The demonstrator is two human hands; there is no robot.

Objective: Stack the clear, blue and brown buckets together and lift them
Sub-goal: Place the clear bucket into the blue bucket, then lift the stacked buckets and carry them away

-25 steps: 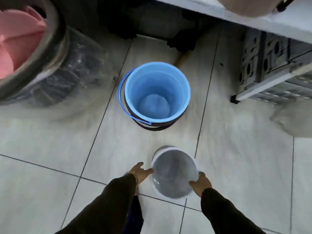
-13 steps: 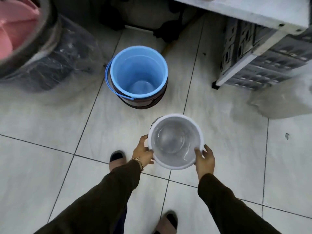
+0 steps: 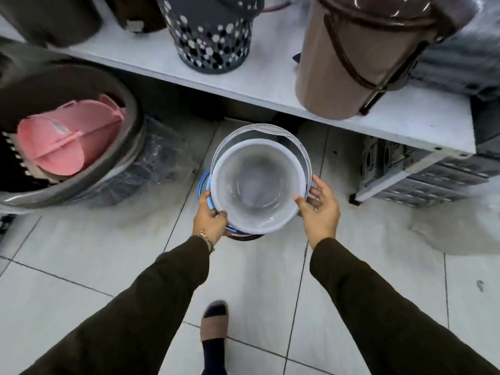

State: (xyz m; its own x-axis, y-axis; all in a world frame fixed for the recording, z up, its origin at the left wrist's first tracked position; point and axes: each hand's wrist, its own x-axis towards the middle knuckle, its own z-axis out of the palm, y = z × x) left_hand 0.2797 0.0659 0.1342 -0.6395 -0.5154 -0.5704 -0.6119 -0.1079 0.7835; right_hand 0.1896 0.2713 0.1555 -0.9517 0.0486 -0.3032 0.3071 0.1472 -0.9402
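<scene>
The clear bucket [image 3: 254, 185] is in the middle of the view, seen from above, over the blue bucket. Only a sliver of the blue bucket [image 3: 203, 185] and its handle shows at the left, and a dark strip of the brown bucket [image 3: 244, 236] peeks out below. My left hand [image 3: 209, 220] grips the clear bucket's rim at its left side. My right hand [image 3: 319, 209] holds the rim at its right side with fingers spread. The clear bucket's thin handle arches behind it.
A white shelf [image 3: 270, 77] runs across the top with a dotted grey basket [image 3: 211, 36] and a tan bin [image 3: 359, 55]. A large dark tub [image 3: 127, 125] holding pink plastic [image 3: 70, 139] sits left. A grey crate [image 3: 422, 180] stands right. My foot [image 3: 215, 326] is on the tiled floor.
The clear bucket has moved forward from the floor tile near me to directly over the blue and brown buckets, covering them. The camera has tilted up, showing the shelf.
</scene>
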